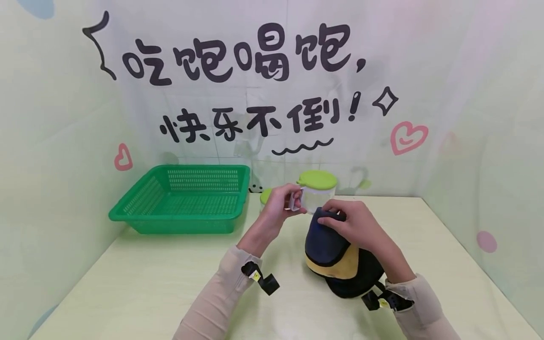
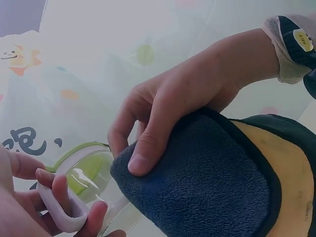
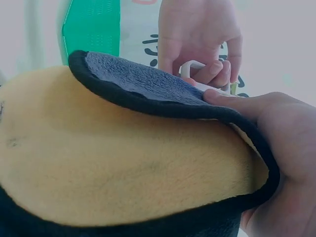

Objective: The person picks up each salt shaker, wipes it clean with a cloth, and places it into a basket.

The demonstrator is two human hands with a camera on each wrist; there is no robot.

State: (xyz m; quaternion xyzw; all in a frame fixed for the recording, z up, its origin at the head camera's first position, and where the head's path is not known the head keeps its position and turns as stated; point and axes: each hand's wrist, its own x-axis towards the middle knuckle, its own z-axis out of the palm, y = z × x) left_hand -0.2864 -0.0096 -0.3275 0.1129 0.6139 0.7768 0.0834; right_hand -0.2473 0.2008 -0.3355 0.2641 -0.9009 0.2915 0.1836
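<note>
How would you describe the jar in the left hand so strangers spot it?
In the head view, find the green basket on the pale table, then look right to the left hand. It grips the white handle of a clear jar with a lime-green lid. Another green-topped item is partly hidden behind that hand; only this jar is held.

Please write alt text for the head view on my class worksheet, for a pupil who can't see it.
A person's left hand grips a clear, green-lidded handled jar while their right hand pinches a navy-and-yellow plush cloth. A green plastic basket sits at the table's far left, before a lettered backdrop.
</note>
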